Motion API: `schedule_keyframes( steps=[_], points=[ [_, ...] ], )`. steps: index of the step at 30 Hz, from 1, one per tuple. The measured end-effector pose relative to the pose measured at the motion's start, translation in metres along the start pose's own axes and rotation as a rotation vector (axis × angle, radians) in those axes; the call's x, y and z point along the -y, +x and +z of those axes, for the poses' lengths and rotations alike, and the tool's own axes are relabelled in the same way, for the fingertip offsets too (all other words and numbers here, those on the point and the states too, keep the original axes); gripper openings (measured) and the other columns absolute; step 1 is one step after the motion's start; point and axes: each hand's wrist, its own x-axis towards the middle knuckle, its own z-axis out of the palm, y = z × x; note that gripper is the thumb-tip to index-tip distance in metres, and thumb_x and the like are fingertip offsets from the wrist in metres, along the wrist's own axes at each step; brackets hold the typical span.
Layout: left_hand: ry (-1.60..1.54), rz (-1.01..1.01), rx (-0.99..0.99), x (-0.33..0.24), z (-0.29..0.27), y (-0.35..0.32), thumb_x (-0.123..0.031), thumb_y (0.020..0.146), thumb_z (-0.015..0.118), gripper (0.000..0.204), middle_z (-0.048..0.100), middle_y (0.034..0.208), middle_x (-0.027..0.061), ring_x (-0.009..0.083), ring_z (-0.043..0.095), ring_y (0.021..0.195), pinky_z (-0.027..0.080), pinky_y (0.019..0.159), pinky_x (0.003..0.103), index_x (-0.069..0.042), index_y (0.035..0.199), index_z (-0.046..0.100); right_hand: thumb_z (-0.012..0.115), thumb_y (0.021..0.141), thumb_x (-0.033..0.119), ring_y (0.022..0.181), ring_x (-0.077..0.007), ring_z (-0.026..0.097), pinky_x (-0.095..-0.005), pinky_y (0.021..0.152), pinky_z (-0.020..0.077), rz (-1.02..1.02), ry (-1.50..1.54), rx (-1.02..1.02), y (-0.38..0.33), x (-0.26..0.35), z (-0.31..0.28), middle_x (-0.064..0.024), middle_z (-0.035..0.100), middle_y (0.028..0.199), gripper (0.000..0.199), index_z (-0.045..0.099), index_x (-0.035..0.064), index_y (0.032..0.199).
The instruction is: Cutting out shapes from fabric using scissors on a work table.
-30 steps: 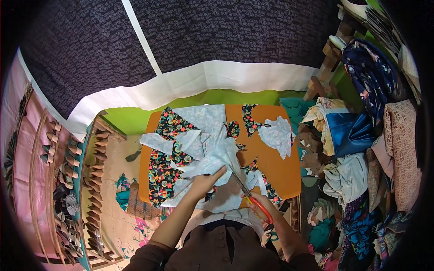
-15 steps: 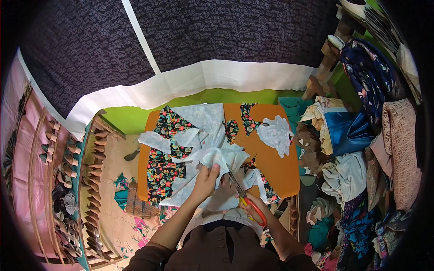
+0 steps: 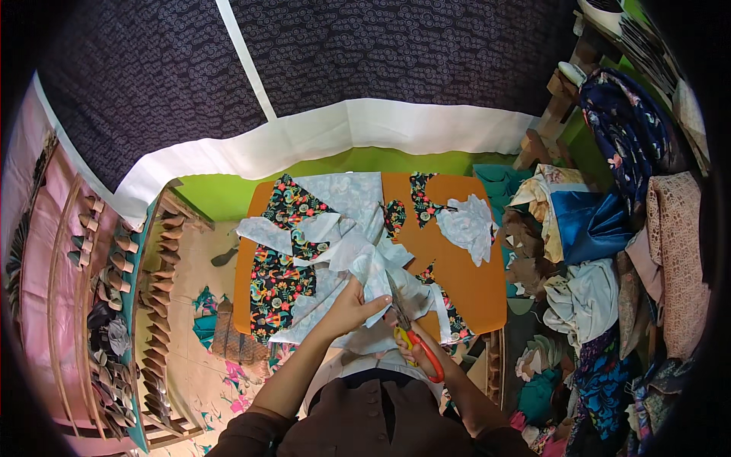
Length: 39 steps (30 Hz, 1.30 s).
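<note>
My left hand [image 3: 352,308] pinches a fold of pale blue floral fabric [image 3: 358,251] that lies crumpled over an orange table [image 3: 464,282]. My right hand [image 3: 411,349] grips scissors [image 3: 415,343] with red and yellow handles, their blades pointing up into the fabric edge just right of my left fingers. The cloth's other side is black with bright flowers [image 3: 278,278], showing at the table's left. Cut scraps [image 3: 466,225] lie at the table's right end.
Heaps of folded and crumpled cloth [image 3: 586,251] fill the right side. A dark patterned cloth with a white border [image 3: 320,137] hangs behind the table. A wooden rack [image 3: 106,305] with small pieces stands along the left. Tiled floor shows below left.
My left hand has drawn back toward me, holding the fabric nearer the table's front. The scissors have shifted left and up into the cloth beside it.
</note>
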Motion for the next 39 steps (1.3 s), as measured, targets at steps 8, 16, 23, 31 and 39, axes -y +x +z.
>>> schedule_keyframes(
  steps=[8,16,23,31,39],
  points=[
    [0.057,0.006,0.023,-0.003,-0.011,-0.002,-0.009,0.075,0.064,0.071,0.043,0.112,0.0059,0.0115,0.041,0.103,0.035,0.085,0.025,0.001,0.129,0.02,0.043,0.078,0.06,0.054,-0.0041,0.037,-0.0184,0.048,0.0312,0.154,0.081,0.035,-0.002,0.008,-0.003,0.0022,0.039,0.071,0.067,0.041,0.0031,0.114],
    [0.043,-0.168,0.136,-0.01,-0.011,-0.003,-0.008,0.073,0.064,0.064,0.045,0.104,0.0044,0.0107,0.042,0.097,0.036,0.083,0.025,0.0,0.125,0.027,0.045,0.077,0.059,0.053,-0.0023,0.034,-0.0162,0.046,0.027,0.141,0.238,0.025,0.0,0.009,-0.001,0.0038,0.037,0.07,0.066,0.041,0.0043,0.113],
    [0.093,-0.19,0.241,-0.001,-0.027,-0.003,-0.009,0.071,0.067,0.064,0.047,0.094,0.0001,0.006,0.045,0.084,0.039,0.069,0.02,0.0,0.121,0.03,0.048,0.074,0.062,0.051,-0.0019,0.031,-0.0154,0.045,0.0263,0.17,0.241,0.065,0.001,0.018,-0.003,0.0037,0.037,0.071,0.07,0.039,0.0055,0.115],
    [0.125,-0.24,0.284,-0.035,-0.02,-0.005,-0.009,0.069,0.068,0.042,0.047,0.079,-0.0024,0.0039,0.044,0.069,0.037,0.059,0.018,0.0,0.101,0.041,0.05,0.072,0.062,0.05,-0.0023,0.03,-0.0151,0.044,0.026,0.198,0.383,0.058,0.005,0.017,-0.001,0.0021,0.036,0.071,0.072,0.038,0.0061,0.116],
    [0.16,-0.189,0.327,-0.005,-0.038,-0.002,-0.014,0.075,0.064,0.056,0.05,0.099,0.0012,0.0063,0.046,0.084,0.04,0.069,0.021,-0.002,0.122,0.035,0.05,0.077,0.057,0.049,-0.0028,0.033,-0.0164,0.043,0.0289,0.172,0.297,0.014,0.005,0.019,-0.003,0.0031,0.036,0.067,0.062,0.043,0.0054,0.111]
  ],
)
